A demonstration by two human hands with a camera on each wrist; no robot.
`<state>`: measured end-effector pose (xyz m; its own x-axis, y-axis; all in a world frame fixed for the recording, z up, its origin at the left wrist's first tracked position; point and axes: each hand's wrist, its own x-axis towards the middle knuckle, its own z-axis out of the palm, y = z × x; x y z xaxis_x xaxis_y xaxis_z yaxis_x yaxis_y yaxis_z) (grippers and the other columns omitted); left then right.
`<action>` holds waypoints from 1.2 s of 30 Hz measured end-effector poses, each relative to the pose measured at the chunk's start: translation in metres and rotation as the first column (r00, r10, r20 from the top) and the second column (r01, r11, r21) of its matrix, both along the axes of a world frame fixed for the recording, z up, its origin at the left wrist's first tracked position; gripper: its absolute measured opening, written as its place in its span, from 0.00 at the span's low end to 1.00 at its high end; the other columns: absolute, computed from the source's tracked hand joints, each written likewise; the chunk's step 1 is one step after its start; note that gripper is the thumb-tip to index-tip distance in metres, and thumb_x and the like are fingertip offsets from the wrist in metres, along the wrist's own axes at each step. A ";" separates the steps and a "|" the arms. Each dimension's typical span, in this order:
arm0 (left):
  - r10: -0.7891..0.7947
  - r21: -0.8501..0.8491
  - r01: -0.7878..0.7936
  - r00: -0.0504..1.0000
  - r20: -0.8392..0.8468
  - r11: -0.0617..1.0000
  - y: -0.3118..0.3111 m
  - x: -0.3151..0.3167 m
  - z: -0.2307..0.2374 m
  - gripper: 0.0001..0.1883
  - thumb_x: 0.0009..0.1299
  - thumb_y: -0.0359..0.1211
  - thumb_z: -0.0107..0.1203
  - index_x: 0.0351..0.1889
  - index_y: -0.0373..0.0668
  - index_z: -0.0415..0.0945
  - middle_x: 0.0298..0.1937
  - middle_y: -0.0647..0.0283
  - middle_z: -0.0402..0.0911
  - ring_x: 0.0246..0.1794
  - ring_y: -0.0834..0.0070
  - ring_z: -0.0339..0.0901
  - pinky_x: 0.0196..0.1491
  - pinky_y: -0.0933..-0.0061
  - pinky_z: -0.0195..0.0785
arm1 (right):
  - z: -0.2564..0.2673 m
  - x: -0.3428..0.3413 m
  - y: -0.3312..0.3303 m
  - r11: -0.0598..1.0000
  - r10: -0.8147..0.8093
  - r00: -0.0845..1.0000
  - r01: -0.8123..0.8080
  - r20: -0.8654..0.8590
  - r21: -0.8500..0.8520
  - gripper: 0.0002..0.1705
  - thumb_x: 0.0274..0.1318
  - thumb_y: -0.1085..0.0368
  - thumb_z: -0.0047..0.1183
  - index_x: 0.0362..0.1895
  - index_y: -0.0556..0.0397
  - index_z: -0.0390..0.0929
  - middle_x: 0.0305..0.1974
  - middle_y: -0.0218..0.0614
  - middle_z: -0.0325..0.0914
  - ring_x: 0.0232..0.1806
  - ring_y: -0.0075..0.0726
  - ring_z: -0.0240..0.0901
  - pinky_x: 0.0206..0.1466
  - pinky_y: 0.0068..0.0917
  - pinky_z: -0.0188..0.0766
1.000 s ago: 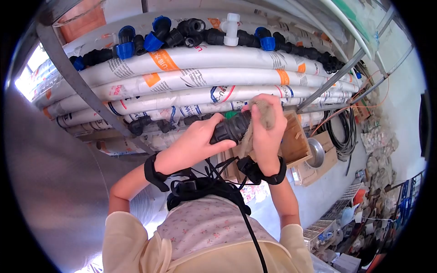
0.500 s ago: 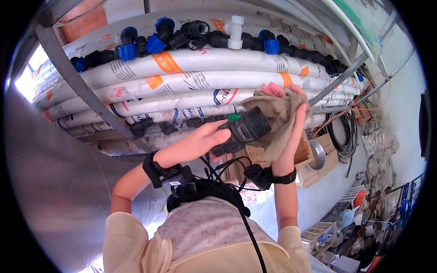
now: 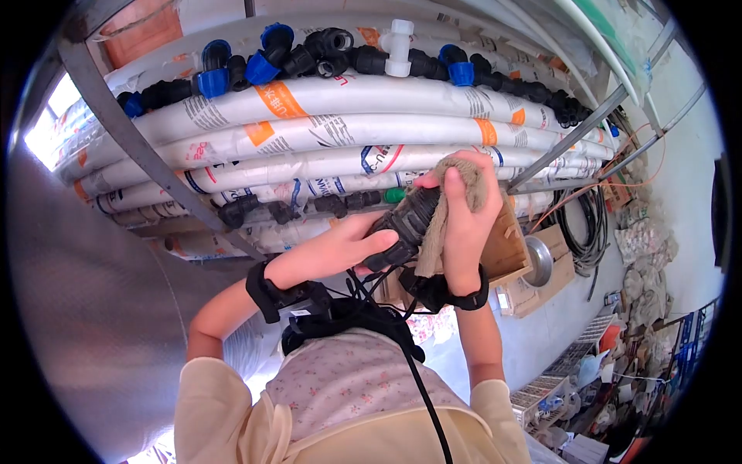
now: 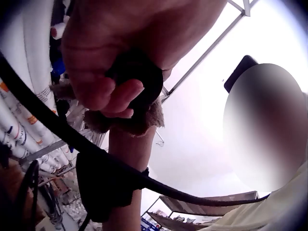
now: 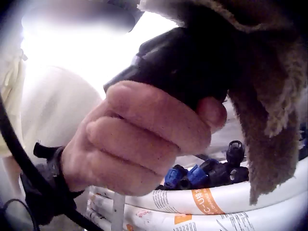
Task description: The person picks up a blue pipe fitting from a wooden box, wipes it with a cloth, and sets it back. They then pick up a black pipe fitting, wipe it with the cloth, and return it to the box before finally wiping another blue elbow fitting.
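A black ribbed pipe fitting (image 3: 403, 230) is held at a slant in front of the chest. Its lower end is gripped by the left hand (image 3: 348, 246), fingers curled round it, as the right wrist view also shows with the left hand (image 5: 144, 139) around the black fitting (image 5: 178, 62). The right hand (image 3: 470, 220) holds a brown cloth (image 3: 433, 236) over the fitting's upper end. In the right wrist view the cloth (image 5: 269, 134) hangs down beside the fitting. The left wrist view is dark, with cloth (image 4: 139, 126) around the far end.
Behind the hands, long white wrapped pipes (image 3: 332, 97) lie in a metal rack (image 3: 127, 135). Black and blue fittings (image 3: 267, 58) and a white tee (image 3: 399, 48) rest on top. At the right are a wooden box (image 3: 506, 243), a metal bowl (image 3: 539, 263) and coiled black hose (image 3: 591, 232).
Half a second ago the right hand was spread open under the cloth, away from the fitting's end; now it has closed in and wraps the cloth over that end. The left hand keeps its grip.
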<state>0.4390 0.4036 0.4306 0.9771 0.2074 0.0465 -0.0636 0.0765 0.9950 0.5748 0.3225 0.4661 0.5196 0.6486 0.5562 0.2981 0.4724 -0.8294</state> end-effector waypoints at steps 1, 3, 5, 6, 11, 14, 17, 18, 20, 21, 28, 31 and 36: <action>0.031 0.031 -0.031 1.000 -0.005 0.999 -0.002 0.001 0.000 0.22 0.66 0.48 0.44 0.40 0.35 0.65 0.24 0.67 0.70 0.17 0.85 0.63 0.19 0.84 0.56 | 0.004 -0.001 0.000 1.000 0.005 0.998 -0.006 -0.058 -0.013 0.08 0.56 0.67 0.42 0.37 0.58 0.63 0.23 0.36 0.70 0.29 0.29 0.69 0.37 0.24 0.66; 0.114 0.211 -0.115 0.993 0.020 0.971 -0.003 0.003 0.002 0.22 0.64 0.47 0.48 0.40 0.34 0.64 0.23 0.63 0.70 0.19 0.78 0.67 0.21 0.78 0.59 | 0.007 0.000 0.000 0.999 0.034 0.984 -0.034 -0.176 0.003 0.09 0.56 0.65 0.42 0.37 0.57 0.64 0.22 0.34 0.68 0.27 0.28 0.68 0.36 0.25 0.66; 0.202 0.482 -0.225 0.974 0.101 0.846 -0.003 0.003 0.005 0.24 0.61 0.46 0.52 0.41 0.33 0.62 0.23 0.57 0.71 0.20 0.68 0.70 0.25 0.71 0.62 | 0.009 0.005 -0.001 0.995 0.089 0.951 -0.074 -0.295 0.061 0.10 0.57 0.62 0.42 0.38 0.56 0.64 0.22 0.32 0.66 0.27 0.28 0.67 0.36 0.25 0.66; 0.197 0.544 -0.245 0.970 0.145 0.803 -0.002 0.005 0.008 0.24 0.60 0.45 0.53 0.41 0.33 0.62 0.23 0.54 0.70 0.22 0.63 0.71 0.27 0.69 0.62 | 0.008 0.009 0.000 0.992 0.114 0.919 -0.085 -0.378 0.092 0.12 0.57 0.60 0.41 0.39 0.56 0.64 0.23 0.33 0.66 0.27 0.28 0.67 0.36 0.25 0.66; 0.200 0.723 -0.301 0.954 0.225 0.622 0.002 0.002 0.029 0.26 0.56 0.44 0.57 0.40 0.34 0.60 0.27 0.47 0.71 0.29 0.49 0.70 0.31 0.62 0.62 | 0.008 0.027 -0.002 0.987 0.139 0.851 -0.077 -0.507 0.142 0.20 0.60 0.53 0.35 0.44 0.57 0.61 0.28 0.37 0.67 0.35 0.34 0.69 0.42 0.28 0.65; 0.286 0.841 -0.399 0.908 0.306 0.365 0.004 -0.002 0.031 0.27 0.52 0.44 0.60 0.41 0.36 0.62 0.29 0.51 0.71 0.28 0.54 0.71 0.29 0.64 0.63 | 0.009 0.028 -0.006 0.985 0.109 0.917 -0.048 -0.383 0.166 0.21 0.60 0.53 0.34 0.46 0.57 0.61 0.34 0.42 0.70 0.40 0.37 0.69 0.47 0.30 0.63; 0.326 0.886 -0.459 0.849 0.416 0.064 0.005 0.000 0.029 0.29 0.47 0.44 0.62 0.42 0.38 0.64 0.27 0.57 0.69 0.26 0.62 0.72 0.27 0.67 0.62 | 0.001 0.023 -0.008 0.996 0.045 0.995 -0.037 -0.094 0.087 0.23 0.58 0.50 0.35 0.48 0.56 0.61 0.41 0.44 0.71 0.43 0.37 0.67 0.52 0.30 0.59; 0.317 0.891 -0.453 0.845 0.430 -0.002 0.004 0.003 0.030 0.29 0.46 0.44 0.62 0.42 0.38 0.65 0.27 0.58 0.69 0.25 0.64 0.71 0.26 0.68 0.62 | -0.005 0.020 -0.007 0.999 -0.019 0.999 0.017 0.044 0.041 0.21 0.57 0.54 0.39 0.48 0.57 0.62 0.42 0.43 0.71 0.44 0.35 0.67 0.51 0.28 0.59; 0.291 0.885 -0.457 0.838 0.462 -0.089 0.001 0.005 0.030 0.29 0.46 0.44 0.62 0.41 0.38 0.65 0.27 0.59 0.67 0.23 0.67 0.70 0.25 0.70 0.62 | -0.009 0.010 -0.004 0.994 -0.095 0.972 0.080 0.215 0.075 0.18 0.52 0.64 0.45 0.47 0.58 0.63 0.41 0.42 0.72 0.42 0.34 0.67 0.50 0.27 0.60; 0.276 0.877 -0.468 0.833 0.480 -0.111 0.001 0.004 0.030 0.29 0.47 0.44 0.61 0.41 0.38 0.64 0.28 0.59 0.66 0.22 0.68 0.70 0.25 0.71 0.63 | -0.008 0.006 -0.003 0.988 -0.152 0.967 0.141 0.206 0.067 0.16 0.47 0.73 0.47 0.43 0.59 0.65 0.38 0.42 0.72 0.39 0.34 0.68 0.46 0.26 0.62; 0.289 0.881 -0.471 0.849 0.443 0.033 0.000 0.001 0.026 0.28 0.51 0.43 0.61 0.43 0.38 0.63 0.28 0.58 0.68 0.24 0.66 0.73 0.27 0.73 0.65 | -0.021 0.007 -0.001 0.968 -0.245 0.947 0.250 0.207 0.003 0.11 0.43 0.76 0.48 0.36 0.59 0.67 0.34 0.41 0.71 0.34 0.38 0.69 0.41 0.26 0.63; 0.269 0.638 -0.435 0.899 0.346 0.635 0.010 -0.002 0.024 0.24 0.56 0.40 0.58 0.44 0.37 0.62 0.26 0.56 0.72 0.24 0.67 0.75 0.27 0.77 0.66 | -0.022 0.009 -0.006 0.977 -0.208 0.881 0.166 0.426 0.133 0.14 0.39 0.78 0.49 0.36 0.58 0.66 0.34 0.43 0.72 0.35 0.42 0.70 0.41 0.29 0.65; 0.038 0.402 0.008 0.994 -0.106 0.916 0.020 -0.010 0.037 0.26 0.54 0.37 0.60 0.47 0.37 0.62 0.27 0.53 0.75 0.27 0.63 0.76 0.34 0.71 0.67 | -0.015 0.003 -0.008 0.948 -0.179 0.808 -0.012 0.561 0.319 0.18 0.36 0.81 0.49 0.37 0.57 0.66 0.33 0.45 0.71 0.35 0.46 0.70 0.40 0.33 0.67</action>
